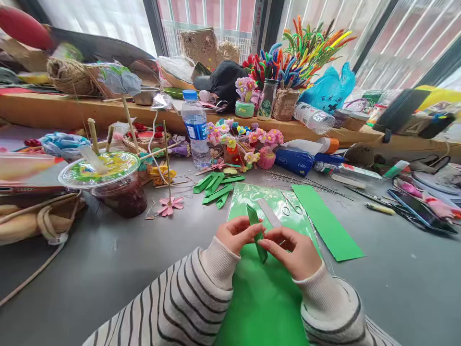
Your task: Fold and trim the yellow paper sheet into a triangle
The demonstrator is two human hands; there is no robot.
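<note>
Spreading across the view, the gray table (403,283) is cut off at the bottom edge. On it lies a green sheet (268,298), its near end out of frame and its sides partly hidden by striped sleeves (180,302). A green strip (326,221) lies just to its right. Above the sheet, the right hand (302,252) and left hand (234,234) pinch a folded green paper (253,216) between thumbs and fingers, hiding some fingertips. Beyond, a ruler (268,212) is partly covered, its markings unreadable; scissors (291,204) lie beside it.
</note>
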